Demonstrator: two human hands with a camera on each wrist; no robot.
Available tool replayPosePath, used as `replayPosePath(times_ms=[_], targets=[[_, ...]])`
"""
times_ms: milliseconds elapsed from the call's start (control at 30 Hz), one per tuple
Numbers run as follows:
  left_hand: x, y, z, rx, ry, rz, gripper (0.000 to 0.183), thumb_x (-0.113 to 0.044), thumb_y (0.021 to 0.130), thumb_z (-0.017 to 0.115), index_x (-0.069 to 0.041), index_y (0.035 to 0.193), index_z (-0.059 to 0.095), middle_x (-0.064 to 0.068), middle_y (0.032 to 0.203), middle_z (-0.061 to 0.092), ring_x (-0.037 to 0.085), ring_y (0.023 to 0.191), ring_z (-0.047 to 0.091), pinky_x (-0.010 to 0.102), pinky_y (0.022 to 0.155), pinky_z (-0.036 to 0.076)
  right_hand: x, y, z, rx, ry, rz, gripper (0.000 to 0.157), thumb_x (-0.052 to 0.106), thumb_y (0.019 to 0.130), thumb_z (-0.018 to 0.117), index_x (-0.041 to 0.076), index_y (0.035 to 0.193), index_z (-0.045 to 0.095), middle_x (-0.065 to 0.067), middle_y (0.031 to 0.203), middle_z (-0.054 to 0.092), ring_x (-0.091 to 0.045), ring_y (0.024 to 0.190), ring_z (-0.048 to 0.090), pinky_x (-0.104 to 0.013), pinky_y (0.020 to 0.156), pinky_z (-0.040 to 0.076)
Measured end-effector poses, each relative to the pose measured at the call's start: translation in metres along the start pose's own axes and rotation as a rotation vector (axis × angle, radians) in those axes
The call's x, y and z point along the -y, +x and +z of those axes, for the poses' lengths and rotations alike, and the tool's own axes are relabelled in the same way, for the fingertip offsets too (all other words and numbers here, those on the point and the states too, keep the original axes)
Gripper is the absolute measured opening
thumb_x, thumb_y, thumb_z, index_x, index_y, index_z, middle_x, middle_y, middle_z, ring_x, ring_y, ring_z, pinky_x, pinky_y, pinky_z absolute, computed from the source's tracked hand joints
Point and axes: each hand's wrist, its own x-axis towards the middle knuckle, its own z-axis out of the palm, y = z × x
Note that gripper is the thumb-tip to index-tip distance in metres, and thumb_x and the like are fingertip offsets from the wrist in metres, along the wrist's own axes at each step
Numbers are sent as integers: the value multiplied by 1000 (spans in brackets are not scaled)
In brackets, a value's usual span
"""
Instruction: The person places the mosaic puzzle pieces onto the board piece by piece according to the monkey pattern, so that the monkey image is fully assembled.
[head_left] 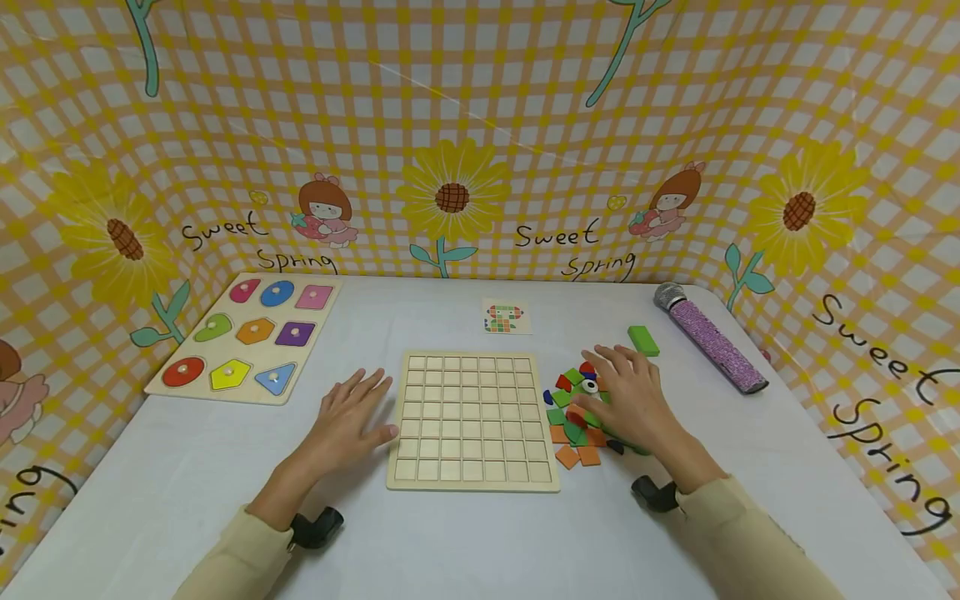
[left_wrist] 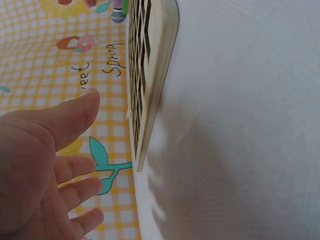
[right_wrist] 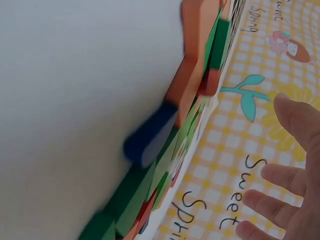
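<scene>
A pale wooden grid board (head_left: 472,421) with rows of square cells lies flat in the middle of the table. Just off its left edge is my left hand (head_left: 348,429), fingers spread, thumb beside the rim and nothing held. My right hand (head_left: 630,396) hovers with loosely spread fingers over a heap of coloured wooden pieces (head_left: 567,457) right of the board, covering part of it. Orange, green, red and dark blue pieces (right_wrist: 152,135) show in the right wrist view, apart from the fingers. The left wrist view shows the board's side edge (left_wrist: 155,95) near my left thumb.
A shape puzzle board (head_left: 281,354) with knobbed pieces lies at the back left. Behind the grid board sits a small pattern card (head_left: 507,317). At the back right are a green block (head_left: 642,340) and a glittery pink microphone (head_left: 712,342). Patterned cloth (head_left: 450,100) walls the table.
</scene>
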Motion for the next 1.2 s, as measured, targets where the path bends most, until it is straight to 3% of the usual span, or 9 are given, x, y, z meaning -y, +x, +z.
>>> replayPosePath(times_ms=[300,667,1200], targets=[[4,5,7,51,-20,27,69,-33,86,67,-6,143,39,12,153,32,39,144,21,66,110,18,-19,14,-3,37,5,22,66,38,85,67,8,139,44,-21,142,42,-45,128,30,-67,101,23],[6,10,5,146,-71,23,71,-31,86,67,-7,145,36,11,155,31,39,144,19,66,108,22,-49,29,-1,99,73,43,55,33,89,64,10,136,49,-20,138,47,-44,124,32,-61,98,27],[21,18,1,291,-183,60,74,-32,87,67,-6,147,32,12,156,27,41,144,17,64,113,13,-71,47,4,200,108,84,49,31,89,62,8,132,54,-24,133,52,-47,122,35,-64,99,28]])
